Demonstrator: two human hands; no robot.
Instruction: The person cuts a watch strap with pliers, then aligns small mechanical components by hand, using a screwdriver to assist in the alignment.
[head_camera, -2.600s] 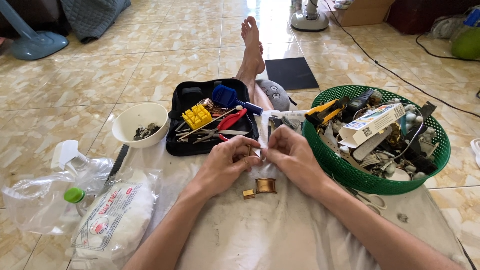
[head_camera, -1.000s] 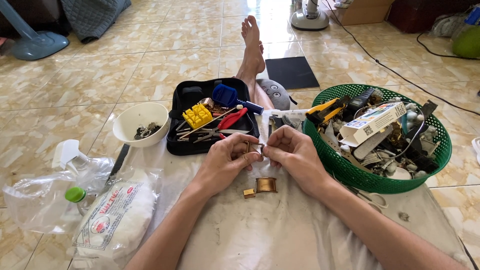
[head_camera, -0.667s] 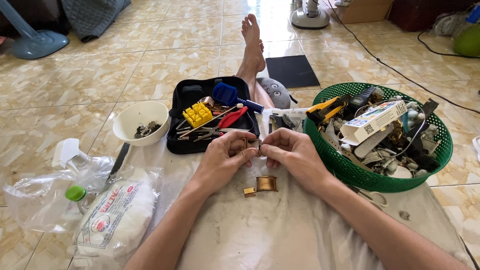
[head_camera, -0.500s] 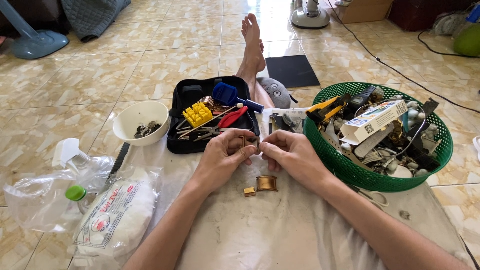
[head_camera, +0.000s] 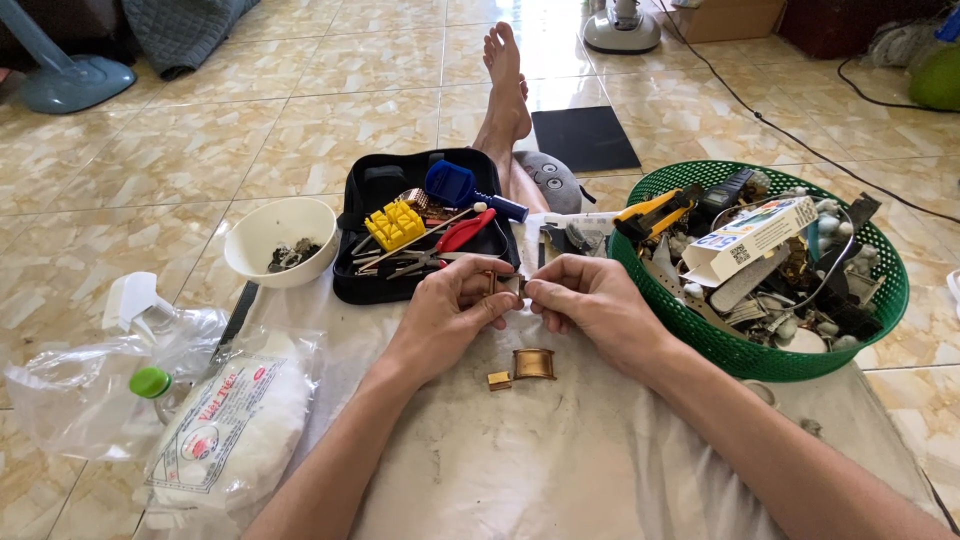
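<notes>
The fingertips (head_camera: 512, 297) of both hands meet over the cloth and pinch one tiny gold piece (head_camera: 497, 281) between them; the left hand (head_camera: 452, 308) holds it from one side with thumb and first finger shut tight on it, and the right hand (head_camera: 592, 305) grips the other side the same way, fingers curled in close; the piece is so small that I cannot tell its shape, but it looks like part of a watch band. Just below the hands, on the white cloth (head_camera: 560, 460), lie a gold link (head_camera: 533, 363) and a smaller gold bit (head_camera: 499, 380) beside it, both apart from the fingers; so I think some bits are already off and the hands are busy with the next one, with more left to do. Past the hands sits a black tool case (head_camera: 372, 195), open, with a yellow block (head_camera: 394, 224), red pliers (head_camera: 462, 231) and a blue tool (head_camera: 455, 187) inside. To the left is a white bowl (head_camera: 252, 240) with dark little bits in it; nearer is a cotton bag (head_camera: 236, 425) and a clear bag (head_camera: 60, 395). To the right is a green basket (head_camera: 760, 355) full of odd parts and a small box (head_camera: 752, 238). A bare foot (head_camera: 505, 75) rests on the tile floor beyond.
</notes>
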